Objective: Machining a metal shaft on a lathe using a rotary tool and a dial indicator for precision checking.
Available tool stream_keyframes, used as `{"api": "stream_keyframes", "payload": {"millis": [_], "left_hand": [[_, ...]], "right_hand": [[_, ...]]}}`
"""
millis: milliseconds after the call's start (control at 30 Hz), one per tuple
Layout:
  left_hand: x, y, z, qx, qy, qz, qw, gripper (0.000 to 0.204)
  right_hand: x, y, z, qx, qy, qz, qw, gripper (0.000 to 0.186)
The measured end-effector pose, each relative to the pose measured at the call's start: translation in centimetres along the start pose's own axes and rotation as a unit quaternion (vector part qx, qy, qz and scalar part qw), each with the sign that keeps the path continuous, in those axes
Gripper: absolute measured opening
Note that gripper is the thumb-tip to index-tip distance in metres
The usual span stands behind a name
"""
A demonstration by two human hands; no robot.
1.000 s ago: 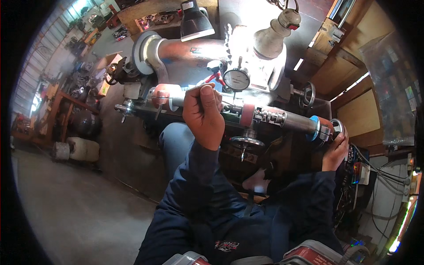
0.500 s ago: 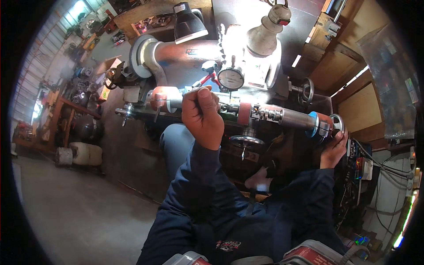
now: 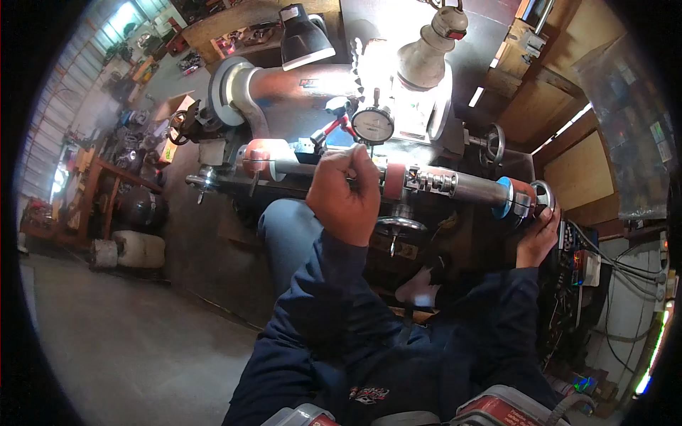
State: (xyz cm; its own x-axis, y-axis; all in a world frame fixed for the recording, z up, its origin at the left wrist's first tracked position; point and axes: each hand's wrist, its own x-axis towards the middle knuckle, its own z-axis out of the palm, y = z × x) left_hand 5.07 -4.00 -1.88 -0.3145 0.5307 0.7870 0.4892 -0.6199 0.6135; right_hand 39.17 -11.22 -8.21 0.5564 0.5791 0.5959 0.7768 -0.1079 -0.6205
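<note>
My left hand (image 3: 344, 192) is closed in a pinch just below the round dial gauge (image 3: 373, 125) on its red-jointed stand (image 3: 329, 128); what it holds is hidden. Behind it a shaft with several lobes (image 3: 433, 182) lies horizontally on the machine, between an orange clamp (image 3: 258, 160) at the left and a blue-and-orange clamp (image 3: 518, 198) at the right. A red block (image 3: 394, 181) surrounds the shaft near the middle. My right hand (image 3: 536, 238) grips a steel handwheel (image 3: 546, 192) at the right end. Another handwheel (image 3: 401, 226) sits below the shaft.
A black lamp (image 3: 302, 39) and a grinding head (image 3: 291, 89) stand behind. Wooden boards (image 3: 575, 167) and cables (image 3: 625, 270) are at the right. A cluttered rack (image 3: 106, 199), a plastic jug (image 3: 142, 248) and concrete floor (image 3: 128, 326) are at the left.
My left hand has shifted right along the shaft, nearer the spot under the dial gauge, and its fingertips sit lower. My right hand stays on the handwheel.
</note>
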Motion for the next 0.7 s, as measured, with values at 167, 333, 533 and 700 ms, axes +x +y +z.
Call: {"api": "stream_keyframes", "payload": {"millis": [167,333,533,700], "left_hand": [[0.0,1.4,0.1,0.074,-0.026,0.073,0.994,0.014],[0.6,0.7,-0.4,-0.092,-0.078,-0.055,0.991,0.008],[1.7,0.2,-1.1,-0.131,-0.155,0.002,0.979,0.007],[3.0,-0.3,-2.0,-0.179,-0.266,-0.007,0.947,0.007]], "right_hand": [[-0.1,-0.2,0.0,0.013,0.001,0.020,1.000,0.053],[-0.1,-0.3,-0.1,0.013,-0.006,0.024,1.000,0.055],[-0.1,-0.6,-0.2,0.008,0.000,0.006,1.000,0.057],[-0.1,0.0,-0.2,0.005,-0.005,0.008,1.000,0.056]]}}
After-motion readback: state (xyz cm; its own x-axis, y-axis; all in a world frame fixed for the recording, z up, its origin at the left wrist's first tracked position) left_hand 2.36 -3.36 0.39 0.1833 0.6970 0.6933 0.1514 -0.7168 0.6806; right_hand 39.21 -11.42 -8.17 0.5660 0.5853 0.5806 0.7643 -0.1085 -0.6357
